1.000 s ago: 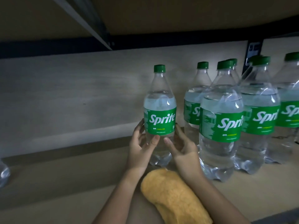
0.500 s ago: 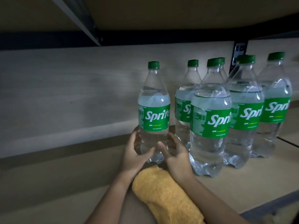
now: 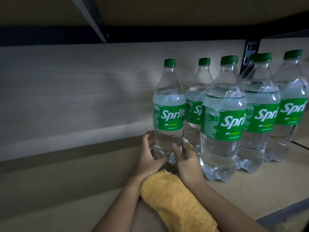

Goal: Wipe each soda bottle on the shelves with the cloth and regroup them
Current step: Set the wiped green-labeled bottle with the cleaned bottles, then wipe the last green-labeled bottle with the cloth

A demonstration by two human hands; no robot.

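My left hand [image 3: 148,158] curls round the lower left side of the leftmost Sprite bottle [image 3: 168,114], fingers wrapped toward its back, thumb lying along the base. The bottle stands upright on the wooden shelf [image 3: 66,190], green cap on, label facing me. My right hand [image 3: 187,161] cups the same bottle from the other side — thumb pressed against the clear plastic near the bottom, fingers reaching behind it. So both hands hold that one bottle low down, below the label.

Between my forearms, just beneath my wrists, lies the yellow cloth [image 3: 175,201], rolled into a thick bundle on the shelf; neither hand grips it.

To the right of the held bottle stands the rest of the group, all upright and capped: a back bottle [image 3: 194,104] just behind and beside mine, a large front bottle [image 3: 223,118] close to my right wrist, then another bottle [image 3: 260,113], and a far-right bottle [image 3: 292,104] partly cut off by the edge of the view. They stand tightly together — whether they touch each other I cannot tell.
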